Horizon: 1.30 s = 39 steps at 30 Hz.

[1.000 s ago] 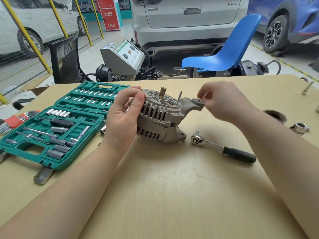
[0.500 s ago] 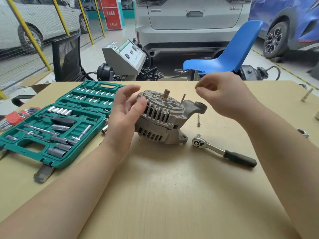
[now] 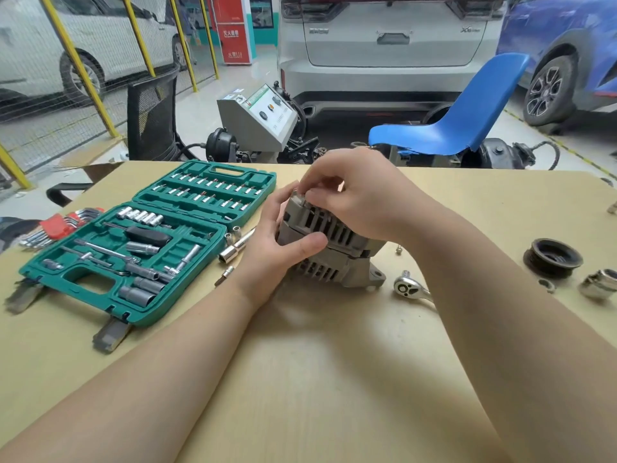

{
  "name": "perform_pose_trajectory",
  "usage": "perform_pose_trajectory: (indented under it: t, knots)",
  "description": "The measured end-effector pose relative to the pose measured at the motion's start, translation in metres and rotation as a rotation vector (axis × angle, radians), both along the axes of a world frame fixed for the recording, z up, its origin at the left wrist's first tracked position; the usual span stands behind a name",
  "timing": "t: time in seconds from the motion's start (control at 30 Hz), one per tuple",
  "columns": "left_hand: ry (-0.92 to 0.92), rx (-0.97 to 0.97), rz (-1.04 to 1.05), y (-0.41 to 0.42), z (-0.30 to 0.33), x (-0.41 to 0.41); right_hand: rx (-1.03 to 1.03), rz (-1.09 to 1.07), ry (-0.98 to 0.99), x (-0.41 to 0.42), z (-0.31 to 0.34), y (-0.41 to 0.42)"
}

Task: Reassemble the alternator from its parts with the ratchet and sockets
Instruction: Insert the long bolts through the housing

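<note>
The grey alternator (image 3: 329,259) stands on the wooden table (image 3: 317,379) in the middle of the head view. My left hand (image 3: 280,242) grips its left side, thumb across the slotted housing. My right hand (image 3: 360,195) reaches over the top and pinches a small bolt at the upper left edge; the bolt is mostly hidden by my fingers. The ratchet (image 3: 409,290) lies right of the alternator, its handle hidden under my right forearm. A black pulley (image 3: 552,259) and a shiny metal socket (image 3: 599,284) sit at the right.
An open green socket case (image 3: 143,242) lies at the left, with loose sockets (image 3: 233,248) and a bit (image 3: 225,275) beside it. Red-holdered hex keys (image 3: 58,225) lie at the far left. A small bolt (image 3: 398,249) sits behind the alternator. A blue chair (image 3: 450,128) stands beyond the table.
My right hand has crossed from the mounting ear on the right to the alternator's upper left edge. My left hand has closed onto the housing. The camera has tilted, showing the pulley.
</note>
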<state>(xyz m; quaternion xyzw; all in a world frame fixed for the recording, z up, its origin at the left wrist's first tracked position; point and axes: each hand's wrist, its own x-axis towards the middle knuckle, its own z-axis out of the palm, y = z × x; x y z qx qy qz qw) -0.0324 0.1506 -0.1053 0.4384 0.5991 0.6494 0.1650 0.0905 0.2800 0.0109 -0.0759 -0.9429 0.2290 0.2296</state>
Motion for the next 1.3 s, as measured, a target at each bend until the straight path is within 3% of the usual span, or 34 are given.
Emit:
perform_pose_trajectory:
  t: [0.33,0.5,0.67,0.8,0.97,1.13,1.17,1.27,1.3]
  knots:
    - [0.07,0.002,-0.02,0.001,-0.001,-0.001,0.214,-0.017,-0.008,-0.001,-0.007,-0.008]
    - [0.067,-0.013,-0.005,0.002,-0.002,0.0,0.089,0.02,-0.011,0.005,-0.003,-0.005]
    - [-0.016,0.011,-0.033,0.006,-0.005,-0.004,0.226,-0.166,0.023,-0.005,-0.012,-0.02]
    - [-0.043,0.018,-0.013,0.007,-0.005,-0.002,0.008,-0.215,0.113,0.017,0.002,-0.011]
    - [-0.073,0.015,0.03,0.007,-0.002,0.001,0.068,-0.165,-0.168,0.072,-0.001,0.006]
    - [-0.107,0.042,0.034,0.009,-0.001,0.002,0.183,-0.254,0.113,0.104,-0.034,-0.006]
    - [-0.111,0.049,0.038,0.009,0.001,0.003,0.202,-0.315,0.028,0.109,-0.044,-0.005]
    - [-0.112,0.074,0.06,0.008,0.005,0.007,0.244,-0.476,-0.489,0.112,-0.075,0.0]
    - [-0.104,0.076,0.067,0.008,0.006,0.008,0.21,-0.473,-0.554,0.112,-0.084,0.002]
